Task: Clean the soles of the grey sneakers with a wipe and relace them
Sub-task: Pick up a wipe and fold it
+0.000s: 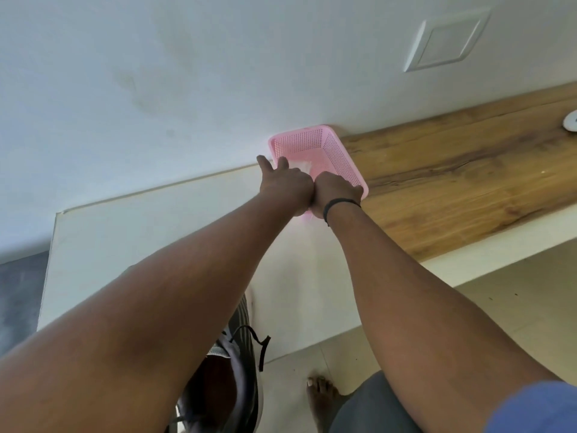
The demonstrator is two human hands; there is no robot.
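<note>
A pink mesh basket (331, 145) stands against the wall where the white surface meets the wooden counter. Something white (302, 166), perhaps a wipe, lies inside it. My left hand (285, 182) reaches over the basket's left rim with two fingers stretched out; its other fingers are hidden, next to the white thing. My right hand (337, 190) curls over the basket's near rim. A grey sneaker (232, 367) with a loose black lace (263, 345) sits on the white surface below, mostly hidden under my left forearm.
The white surface (150, 232) ends at a near edge above the tiled floor (515, 307), where my bare foot (321, 392) stands. The wooden counter (452, 170) runs right, with a round white object (571, 120) at its far end. A blank wall plate (446, 42) is on the wall.
</note>
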